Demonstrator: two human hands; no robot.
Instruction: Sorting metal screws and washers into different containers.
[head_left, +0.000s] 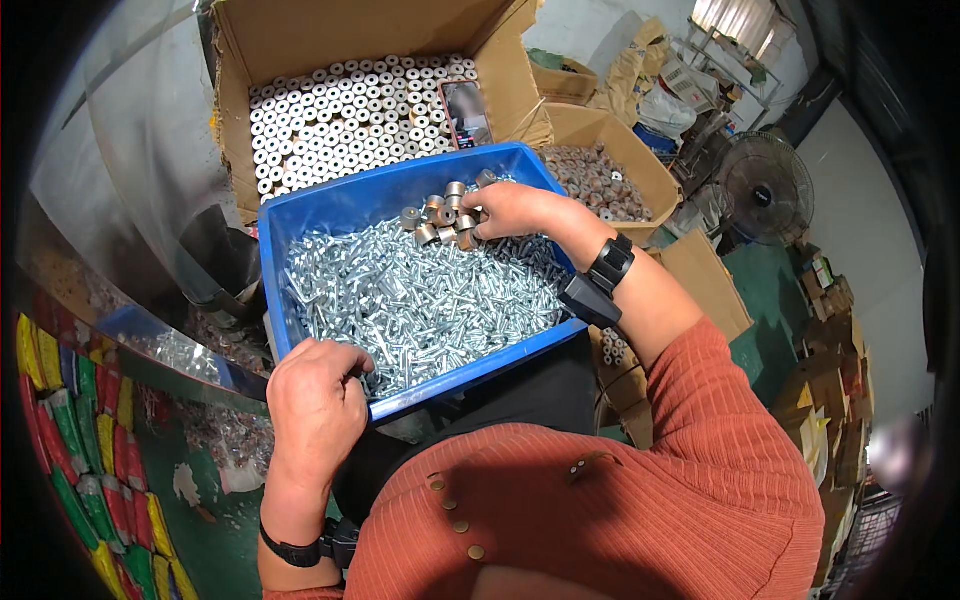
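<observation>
A blue plastic bin (420, 402) holds a deep spread of small silvery screws (400, 300). At its far right side, a small heap of short metal cylinders (436, 212) with dull, brownish sides lies on the screws. My right hand (512, 210) reaches in from the right, fingers and thumb curled about cylinders at the heap's right edge. My left hand (318, 395) is at the bin's near left corner, its fingers bent inward over the rim beside the screws. Whatever those fingers may hold is hidden.
Behind the bin, a cardboard box (330, 35) holds rows of white-faced rings (350, 115), with a phone (466, 114) propped inside. Another carton (655, 182) of brownish cylinders stands to the right, near a floor fan (765, 190). Curved clear sheeting (130, 130) stands left; colourful packets (100, 440) lie below.
</observation>
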